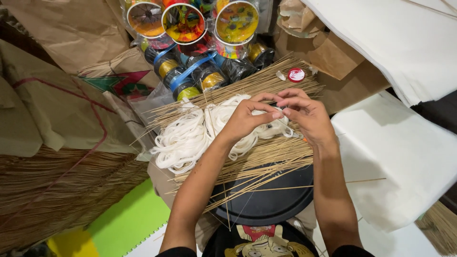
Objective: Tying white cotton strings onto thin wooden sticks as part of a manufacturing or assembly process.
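Note:
My left hand (247, 118) and my right hand (307, 114) meet over a pile of white string loops (190, 138), fingertips pinched together on a strand of it. The string lies on a bundle of thin bamboo sticks (266, 152) that rests across a round black tray (271, 200) on my lap. What exactly sits between the fingertips is hidden by the fingers.
Several colourful thread spools (190, 28) stand at the back, with black ones banded in blue and gold below them. Brown paper kites (52, 104) lie at left over straw-like sticks. White paper sheets (395, 157) lie at right. A small red-and-white disc (296, 74) sits on the sticks.

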